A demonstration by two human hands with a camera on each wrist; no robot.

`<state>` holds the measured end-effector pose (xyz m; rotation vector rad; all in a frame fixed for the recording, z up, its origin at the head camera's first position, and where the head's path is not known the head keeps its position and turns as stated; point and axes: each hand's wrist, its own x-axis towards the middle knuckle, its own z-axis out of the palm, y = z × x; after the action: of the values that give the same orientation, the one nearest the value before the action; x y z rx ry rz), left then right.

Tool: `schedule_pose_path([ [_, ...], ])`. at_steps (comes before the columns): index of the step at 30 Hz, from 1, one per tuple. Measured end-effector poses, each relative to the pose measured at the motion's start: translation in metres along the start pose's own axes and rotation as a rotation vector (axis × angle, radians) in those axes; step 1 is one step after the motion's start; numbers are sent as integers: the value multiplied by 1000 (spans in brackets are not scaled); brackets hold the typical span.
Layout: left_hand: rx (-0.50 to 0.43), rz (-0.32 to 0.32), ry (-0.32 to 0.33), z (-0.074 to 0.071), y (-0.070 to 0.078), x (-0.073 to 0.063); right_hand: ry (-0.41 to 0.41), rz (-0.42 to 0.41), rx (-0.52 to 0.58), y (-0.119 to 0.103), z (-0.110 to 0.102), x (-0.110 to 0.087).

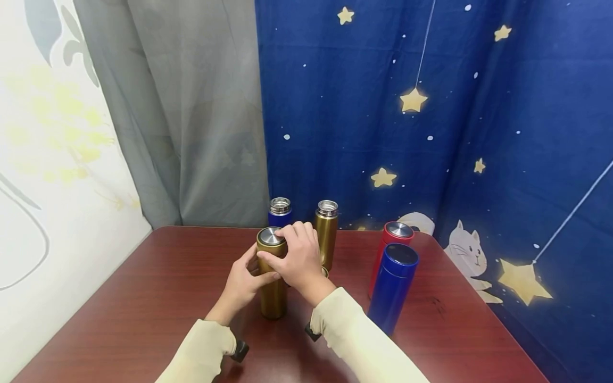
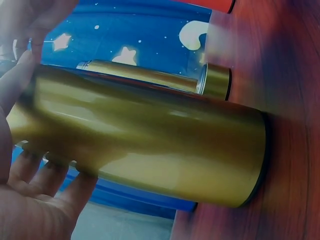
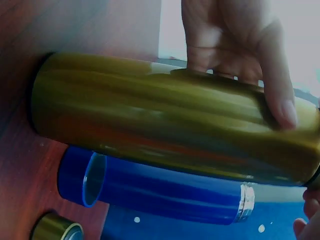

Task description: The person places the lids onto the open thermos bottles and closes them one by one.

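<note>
A gold thermos bottle stands upright on the table, its gold lid topped with a silver disc. My left hand grips the upper body, thumb on the near side and fingers round the far side. From the right, my right hand holds the lid, thumb in front and fingers over the top edge. Behind stand a lidless blue thermos bottle and a lidless gold thermos bottle, both with bare steel necks. A loose blue lid and a loose gold lid lie near them.
At the right, a blue thermos bottle with its lid on stands in front of a red lidded thermos bottle. The reddish-brown table reaches back to a grey curtain and a blue star-patterned curtain.
</note>
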<state>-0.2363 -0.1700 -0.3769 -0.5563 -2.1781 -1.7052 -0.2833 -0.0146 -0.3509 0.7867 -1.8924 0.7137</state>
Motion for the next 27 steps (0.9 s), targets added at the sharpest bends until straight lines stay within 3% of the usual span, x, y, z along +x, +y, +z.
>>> schedule_pose_path([
  [2,0,7,0,0,-1,1,-11,16,-7,-1,0,1],
  [5,-12,11,9,0,-14,3,-123,86,91,-2,-3,2],
  [11,-9,13,-22,-5,-36,7,-450,311,629,7,-11,6],
  [15,-36,-7,-68,-10,-41,8,-583,326,901,18,-13,9],
  [19,-66,-9,-106,-13,-42,9,-636,320,940,24,-15,11],
  [27,-65,11,-86,-9,-43,7,-696,327,775,28,-23,13],
])
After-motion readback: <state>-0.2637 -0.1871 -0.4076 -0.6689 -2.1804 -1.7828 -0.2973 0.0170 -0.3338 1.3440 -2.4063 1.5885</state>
